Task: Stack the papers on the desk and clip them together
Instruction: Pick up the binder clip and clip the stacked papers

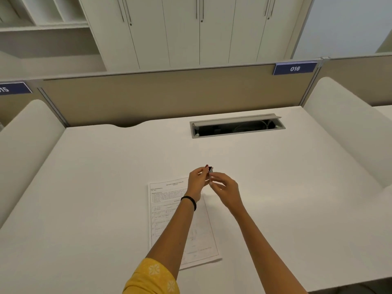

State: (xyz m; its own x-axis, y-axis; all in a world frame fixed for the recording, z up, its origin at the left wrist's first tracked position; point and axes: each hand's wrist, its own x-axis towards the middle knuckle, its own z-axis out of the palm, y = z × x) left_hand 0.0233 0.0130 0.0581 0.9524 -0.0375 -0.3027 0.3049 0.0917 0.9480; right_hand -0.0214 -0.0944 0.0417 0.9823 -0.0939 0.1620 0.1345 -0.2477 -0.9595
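White laminate made up the desk [89,187], the biggest thing I saw, with a beige partition [148,96] along its far edge and pale cabinets [180,30] beyond. At about one o'clock from the desk's middle an open cable hatch [237,126] showed dark inside; a blue plate reading 016 [294,68] sat on the partition further out the same way. At six o'clock the papers [169,230] lay flat as one printed pile, partly under the forearms. From my feed, the left hand [197,183], a dark band on its wrist and a yellow sleeve [152,276] behind, met the right hand [224,187] over the pile's top right corner. Both pinched a small black binder clip [210,169] between fingertips, held above the sheets. I could not tell whether the clip touched the paper.
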